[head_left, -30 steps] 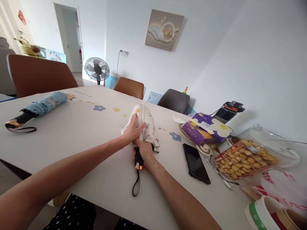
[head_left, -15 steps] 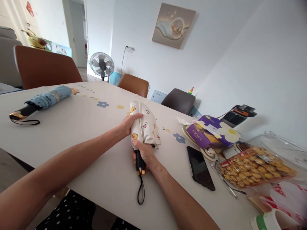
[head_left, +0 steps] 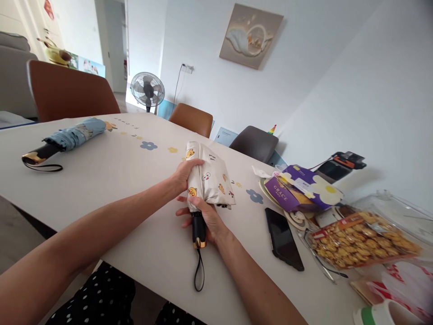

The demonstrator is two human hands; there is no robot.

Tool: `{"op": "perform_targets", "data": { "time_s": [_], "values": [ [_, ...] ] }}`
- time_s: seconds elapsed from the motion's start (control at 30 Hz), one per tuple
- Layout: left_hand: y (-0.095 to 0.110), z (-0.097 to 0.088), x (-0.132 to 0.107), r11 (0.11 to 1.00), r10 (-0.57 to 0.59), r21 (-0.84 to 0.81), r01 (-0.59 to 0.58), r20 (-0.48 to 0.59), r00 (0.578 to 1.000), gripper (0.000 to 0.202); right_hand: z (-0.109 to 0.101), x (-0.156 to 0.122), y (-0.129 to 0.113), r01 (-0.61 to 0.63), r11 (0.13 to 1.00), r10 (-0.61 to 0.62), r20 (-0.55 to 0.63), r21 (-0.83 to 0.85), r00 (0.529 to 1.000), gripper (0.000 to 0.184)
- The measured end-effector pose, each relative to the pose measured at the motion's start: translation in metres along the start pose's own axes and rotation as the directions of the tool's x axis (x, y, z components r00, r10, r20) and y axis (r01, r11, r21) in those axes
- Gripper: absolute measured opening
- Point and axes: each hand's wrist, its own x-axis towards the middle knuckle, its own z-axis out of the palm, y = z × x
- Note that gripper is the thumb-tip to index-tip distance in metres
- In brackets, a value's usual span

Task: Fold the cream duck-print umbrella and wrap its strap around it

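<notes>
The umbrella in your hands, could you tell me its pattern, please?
Cream umbrella with small yellow cartoon faces, seen in the head view.

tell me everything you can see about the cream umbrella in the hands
The cream umbrella is a folded compact one, its canopy cloth printed with small yellow cartoon faces and loosely bunched, not strapped tight. It has a black handle with a gold end band and a black wrist loop trailing on the table. It lies tilted, tip pointing away. The left hand wraps the canopy; the right hand holds the handle.
</notes>
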Motion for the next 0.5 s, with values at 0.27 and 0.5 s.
{"op": "perform_targets", "data": {
  "time_s": [0.27,0.5],
  "values": [
    [0.0,-0.005,0.002,0.998,-0.062,0.017,0.062,0.048,0.997,0.04,0.006,0.004,0.009,0.027,1.0,-0.026,-0.153,0.004,0.988,0.024],
    [0.007,-0.021,0.021,0.993,0.083,0.078,-0.083,0.004,0.997,0.036,0.014,0.004,0.013,-0.015,0.984,-0.031,-0.258,-0.176,0.966,0.024]
  ]
}}
